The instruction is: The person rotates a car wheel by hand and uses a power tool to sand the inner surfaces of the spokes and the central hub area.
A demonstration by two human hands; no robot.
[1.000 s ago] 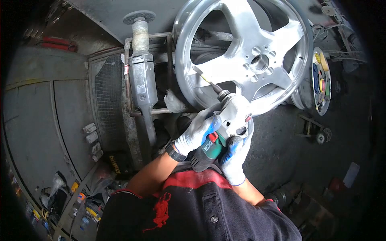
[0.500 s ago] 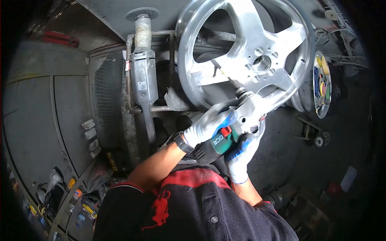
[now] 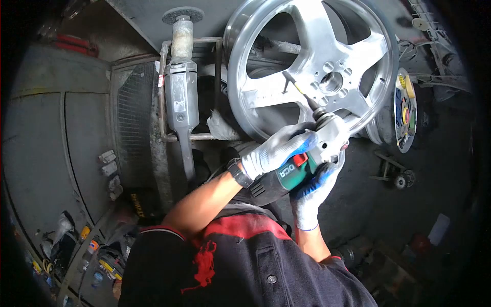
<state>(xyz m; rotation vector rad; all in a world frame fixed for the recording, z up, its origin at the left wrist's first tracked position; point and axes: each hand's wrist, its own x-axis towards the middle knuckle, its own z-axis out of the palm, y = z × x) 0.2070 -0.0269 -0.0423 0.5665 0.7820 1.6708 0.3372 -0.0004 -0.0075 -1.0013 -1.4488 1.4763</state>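
Note:
A green and silver DCA die grinder (image 3: 294, 172) is held in both white-and-blue gloved hands. My left hand (image 3: 281, 148), with a dark watch at the wrist, wraps over the body beside the red switch. My right hand (image 3: 318, 192) grips the tool from the other side, close to its silver head. From the head a slim bit (image 3: 292, 79) with a dark tip reaches over a spoke of the bare metal alloy wheel (image 3: 312, 43). In this view the tip overlaps the spoke, left of the hub bore.
A large grey grinder (image 3: 181, 97) with a round disc on its end stands left of the wheel, by a metal tube frame (image 3: 219, 77). At the right, a round tray (image 3: 399, 134) holds several small items. Bottles and tools (image 3: 97, 258) crowd the lower left.
The grinder and both hands have shifted right. The bit's tip has moved right and slightly up along the spoke, nearer the hub.

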